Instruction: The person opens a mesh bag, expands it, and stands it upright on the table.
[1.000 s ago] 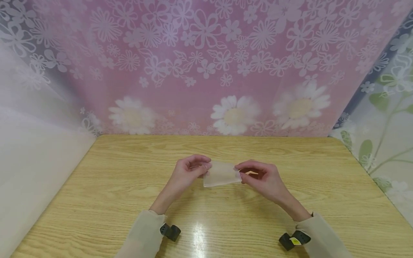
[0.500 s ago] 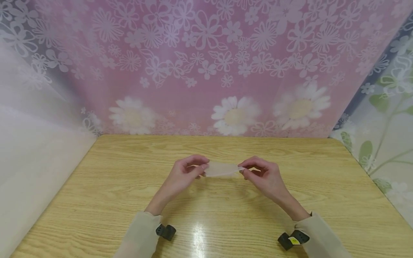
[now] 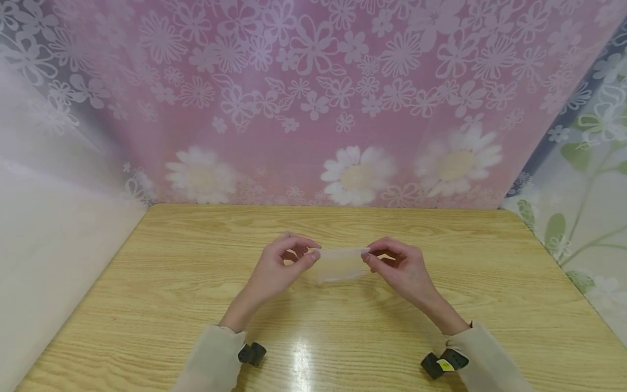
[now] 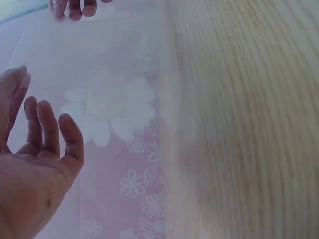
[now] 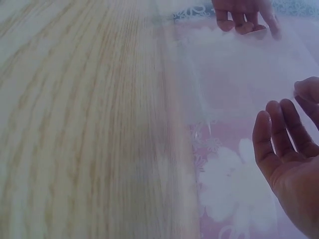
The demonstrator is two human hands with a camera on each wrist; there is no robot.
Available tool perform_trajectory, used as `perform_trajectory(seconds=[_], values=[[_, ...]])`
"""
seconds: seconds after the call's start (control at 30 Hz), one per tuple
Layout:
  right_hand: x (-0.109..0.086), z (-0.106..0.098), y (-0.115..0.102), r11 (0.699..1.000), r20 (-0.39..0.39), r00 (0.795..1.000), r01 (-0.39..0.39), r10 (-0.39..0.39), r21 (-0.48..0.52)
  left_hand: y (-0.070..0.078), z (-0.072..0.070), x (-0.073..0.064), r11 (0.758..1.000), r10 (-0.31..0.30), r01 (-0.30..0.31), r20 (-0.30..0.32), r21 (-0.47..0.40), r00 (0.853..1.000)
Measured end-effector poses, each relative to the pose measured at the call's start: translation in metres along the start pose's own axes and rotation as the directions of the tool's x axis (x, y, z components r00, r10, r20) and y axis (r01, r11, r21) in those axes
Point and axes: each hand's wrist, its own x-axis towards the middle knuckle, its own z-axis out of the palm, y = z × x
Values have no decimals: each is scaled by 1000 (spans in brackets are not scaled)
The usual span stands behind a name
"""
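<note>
A thin, see-through plastic sheet (image 3: 340, 267), small and roughly rectangular, is stretched between both hands above the table. Its upper corners are pinched, and its lower edge hangs free and slightly blurred. My left hand (image 3: 276, 267) pinches the left corner between thumb and fingertips. At the opposite corner, my right hand (image 3: 404, 269) does the same. In the left wrist view the left hand (image 4: 42, 174) has its outer fingers loosely bent, away from the film. The right wrist view has the right hand (image 5: 294, 159) close by, the film barely visible. Whether it is a single layer or a bag, I cannot tell.
The wood-grain table (image 3: 147, 294) spreads beneath both hands. A pink flowered curtain (image 3: 274, 136) hangs behind its far edge. Pale cloth walls stand at the left (image 3: 59, 218) and right (image 3: 588, 218). Dark wrist cameras sit on both sleeves.
The sheet tipped nearly edge-on half a second ago, then swung so its face shows again with the lower edge hanging. The left hand has shifted slightly right since then; both grips hold.
</note>
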Motion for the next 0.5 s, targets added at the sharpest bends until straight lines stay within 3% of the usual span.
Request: perform_trajectory(seconds=[0.27,0.5], values=[[-1,0,1,999,22,1000,6,-5,-53,3,3,0,997,77,-77,-39,6,996],[2,2,-1,986,27,992,129,-127,-109,6,4,1,997,82,-82,-22,17,996]])
